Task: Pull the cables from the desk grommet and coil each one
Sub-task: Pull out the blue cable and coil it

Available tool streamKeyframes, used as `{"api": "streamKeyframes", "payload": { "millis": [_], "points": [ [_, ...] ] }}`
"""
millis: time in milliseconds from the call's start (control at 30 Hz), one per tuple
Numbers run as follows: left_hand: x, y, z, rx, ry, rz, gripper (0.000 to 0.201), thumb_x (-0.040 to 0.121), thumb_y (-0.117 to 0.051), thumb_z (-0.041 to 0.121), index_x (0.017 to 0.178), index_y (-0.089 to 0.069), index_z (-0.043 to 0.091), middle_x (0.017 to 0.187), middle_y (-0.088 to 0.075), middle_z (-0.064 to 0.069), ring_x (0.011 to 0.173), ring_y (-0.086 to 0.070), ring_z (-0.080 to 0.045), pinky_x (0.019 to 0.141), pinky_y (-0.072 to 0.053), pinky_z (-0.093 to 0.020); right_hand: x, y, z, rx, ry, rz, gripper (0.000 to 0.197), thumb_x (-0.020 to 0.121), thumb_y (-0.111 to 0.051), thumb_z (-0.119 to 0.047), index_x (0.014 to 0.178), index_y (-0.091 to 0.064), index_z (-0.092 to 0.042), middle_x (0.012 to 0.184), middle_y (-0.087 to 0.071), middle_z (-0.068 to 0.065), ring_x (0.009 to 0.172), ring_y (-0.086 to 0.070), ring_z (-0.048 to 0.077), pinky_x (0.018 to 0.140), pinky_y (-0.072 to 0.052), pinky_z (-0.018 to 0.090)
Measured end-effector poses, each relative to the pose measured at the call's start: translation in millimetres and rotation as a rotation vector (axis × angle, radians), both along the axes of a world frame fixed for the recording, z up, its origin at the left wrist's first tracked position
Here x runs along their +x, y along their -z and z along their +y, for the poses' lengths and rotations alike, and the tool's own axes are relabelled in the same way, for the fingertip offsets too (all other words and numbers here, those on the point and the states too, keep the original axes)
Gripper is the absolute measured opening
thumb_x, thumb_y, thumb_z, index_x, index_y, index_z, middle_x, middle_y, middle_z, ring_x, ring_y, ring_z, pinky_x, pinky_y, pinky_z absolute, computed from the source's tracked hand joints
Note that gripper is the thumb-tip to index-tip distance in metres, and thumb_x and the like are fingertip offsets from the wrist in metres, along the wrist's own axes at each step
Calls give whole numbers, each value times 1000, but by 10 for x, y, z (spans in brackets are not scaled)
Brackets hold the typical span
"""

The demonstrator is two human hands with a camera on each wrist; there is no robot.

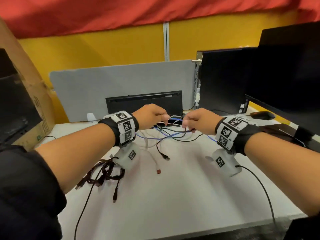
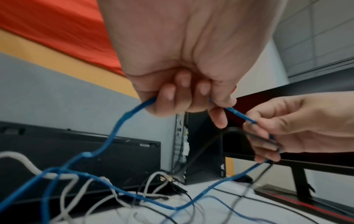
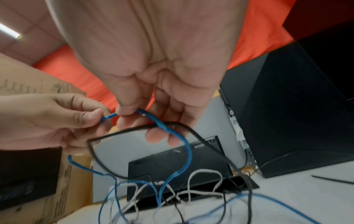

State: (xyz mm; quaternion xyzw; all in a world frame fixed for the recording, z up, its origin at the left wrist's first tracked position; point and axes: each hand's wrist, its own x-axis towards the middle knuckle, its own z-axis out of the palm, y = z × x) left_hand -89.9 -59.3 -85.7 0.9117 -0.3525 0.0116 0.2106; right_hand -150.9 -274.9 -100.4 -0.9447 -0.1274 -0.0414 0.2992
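Both hands hover over a tangle of blue, white and black cables near the desk grommet (image 3: 247, 184), a black rectangular opening at the back of the white desk (image 1: 173, 196). My left hand (image 1: 152, 116) grips the blue cable (image 2: 118, 128) in its curled fingers. My right hand (image 1: 197, 121) pinches the same blue cable (image 3: 172, 131) a short way along, and a black cable (image 3: 134, 128) loops over its fingers. White cables (image 2: 25, 163) trail from the grommet. A dark braided cable (image 1: 105, 172) lies coiled at the front left.
An upturned black keyboard (image 1: 143, 103) leans on a grey divider (image 1: 121, 80) behind the grommet. A black computer tower (image 1: 223, 78) and monitor (image 1: 285, 75) stand right, a mouse (image 1: 262, 115) beside them. A cardboard box (image 1: 31, 94) stands left.
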Motion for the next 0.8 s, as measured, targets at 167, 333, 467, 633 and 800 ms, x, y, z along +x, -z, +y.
{"api": "streamKeyframes", "payload": {
  "millis": [167,333,467,633,800],
  "points": [
    [223,-349,94,-133,-60,-81,29,100,-49,32,82,-70,24,57,-49,12,47,-40,1,48,-29,-13,127,-366,-84,125,27,-179,21,95,-57,-21,78,-70,-22,70,-64,-8,55,-56,-10,53,-41,5],
    [334,-604,86,-178,-62,-121,28,101,-47,29,85,-69,20,62,-52,10,56,-43,-3,55,-33,-13,220,-570,-83,96,90,-269,22,97,-52,-24,78,-64,-22,67,-55,-7,61,-51,5,59,-38,20],
    [406,-759,174,-241,-96,-131,29,100,-49,29,86,-70,15,44,-36,10,36,-32,-2,41,-27,-11,243,-723,-167,85,135,-295,23,97,-52,-26,77,-64,-22,70,-57,-1,64,-50,12,61,-42,25],
    [460,-908,237,-263,-118,-121,27,100,-50,26,82,-67,16,34,-36,14,32,-31,-3,38,-25,-11,258,-889,-243,50,248,-421,21,96,-56,-24,79,-69,-20,75,-59,-5,67,-52,8,57,-36,20],
    [541,-996,389,-268,-182,-130,28,100,-49,28,80,-66,17,37,-31,12,31,-27,-4,38,-22,-13,273,-964,-390,118,317,-464,18,94,-58,-22,82,-71,-19,68,-63,0,60,-55,11,51,-37,19]
  ]
}}
